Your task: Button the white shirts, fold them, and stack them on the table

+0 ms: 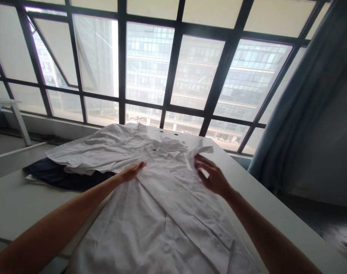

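Observation:
A white button-up shirt is spread across the table, reaching toward me, its collar end away from me. My left hand is closed on the shirt's left edge near the top, thumb uppermost and the other fingers partly hidden. On the opposite side, my right hand has bent fingers at a raised, motion-blurred flap of the same white cloth, which seems caught at the fingertips. Small buttons show low on the shirt's right side.
Another white shirt lies to the left, partly over a dark navy garment. Both rest on the white table. Beyond it stands a dark-framed window wall. A blue-grey curtain hangs at right, and a white table frame stands far left.

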`<state>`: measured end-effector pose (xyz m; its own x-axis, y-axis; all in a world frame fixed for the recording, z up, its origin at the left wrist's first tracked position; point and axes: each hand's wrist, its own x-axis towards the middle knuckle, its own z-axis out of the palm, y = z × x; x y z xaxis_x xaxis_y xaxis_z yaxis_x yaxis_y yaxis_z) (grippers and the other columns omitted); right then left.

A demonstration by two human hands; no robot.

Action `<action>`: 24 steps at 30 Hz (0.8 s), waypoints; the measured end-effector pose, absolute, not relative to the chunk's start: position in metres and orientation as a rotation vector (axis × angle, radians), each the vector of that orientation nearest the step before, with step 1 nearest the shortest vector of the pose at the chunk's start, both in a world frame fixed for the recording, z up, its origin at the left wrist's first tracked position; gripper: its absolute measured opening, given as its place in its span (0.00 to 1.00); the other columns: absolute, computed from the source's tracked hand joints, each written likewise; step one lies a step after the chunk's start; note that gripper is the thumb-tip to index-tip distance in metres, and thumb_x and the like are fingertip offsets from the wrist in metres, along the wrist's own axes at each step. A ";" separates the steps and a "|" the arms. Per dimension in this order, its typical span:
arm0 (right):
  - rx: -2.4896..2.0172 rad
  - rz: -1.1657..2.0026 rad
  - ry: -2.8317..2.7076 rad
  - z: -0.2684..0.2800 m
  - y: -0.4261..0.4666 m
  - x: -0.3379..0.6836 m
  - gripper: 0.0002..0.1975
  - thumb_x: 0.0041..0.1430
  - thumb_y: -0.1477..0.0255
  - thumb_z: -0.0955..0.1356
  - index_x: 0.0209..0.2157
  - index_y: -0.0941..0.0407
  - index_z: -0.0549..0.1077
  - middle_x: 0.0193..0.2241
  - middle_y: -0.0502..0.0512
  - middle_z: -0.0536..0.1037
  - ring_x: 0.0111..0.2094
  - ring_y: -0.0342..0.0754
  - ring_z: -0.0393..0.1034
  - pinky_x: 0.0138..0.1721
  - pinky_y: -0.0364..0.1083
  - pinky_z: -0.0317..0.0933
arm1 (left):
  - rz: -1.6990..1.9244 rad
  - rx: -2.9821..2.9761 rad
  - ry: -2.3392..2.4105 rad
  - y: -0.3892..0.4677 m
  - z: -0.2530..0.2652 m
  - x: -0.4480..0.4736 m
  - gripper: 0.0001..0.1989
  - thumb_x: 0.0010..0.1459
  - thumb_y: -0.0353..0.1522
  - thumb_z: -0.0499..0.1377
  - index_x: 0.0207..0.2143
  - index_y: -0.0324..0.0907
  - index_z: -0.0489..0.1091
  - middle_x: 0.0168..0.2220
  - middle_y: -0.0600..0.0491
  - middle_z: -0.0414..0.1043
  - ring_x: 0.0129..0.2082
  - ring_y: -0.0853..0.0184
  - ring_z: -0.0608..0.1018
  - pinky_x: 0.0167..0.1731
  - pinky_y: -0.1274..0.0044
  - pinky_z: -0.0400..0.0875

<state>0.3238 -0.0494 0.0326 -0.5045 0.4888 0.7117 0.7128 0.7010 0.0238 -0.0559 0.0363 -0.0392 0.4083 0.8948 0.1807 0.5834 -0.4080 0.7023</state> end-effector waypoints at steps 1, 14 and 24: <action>-0.886 -0.326 -2.330 0.022 -0.058 0.311 0.13 0.61 0.72 0.66 0.47 0.53 0.74 0.54 0.61 0.75 0.58 0.55 0.67 0.57 0.55 0.62 | 0.783 2.009 1.208 0.035 -0.036 -0.057 0.44 0.64 0.56 0.33 0.61 0.29 0.62 0.57 0.36 0.69 0.54 0.54 0.74 0.56 0.68 0.63; -1.332 0.076 -2.296 -0.041 -0.048 0.301 0.18 0.56 0.76 0.67 0.49 0.56 0.75 0.52 0.61 0.76 0.54 0.55 0.69 0.57 0.55 0.62 | 0.817 2.024 1.374 0.030 -0.043 -0.025 0.46 0.55 0.46 0.58 0.68 0.33 0.44 0.48 0.40 0.74 0.37 0.58 0.79 0.41 0.70 0.71; -1.439 0.085 -2.134 -0.049 -0.038 0.303 0.18 0.60 0.80 0.61 0.48 0.56 0.75 0.49 0.59 0.78 0.50 0.51 0.72 0.53 0.50 0.63 | 0.674 2.603 1.538 0.027 -0.026 -0.030 0.13 0.58 0.32 0.53 0.39 0.39 0.77 0.47 0.43 0.73 0.49 0.53 0.74 0.50 0.66 0.68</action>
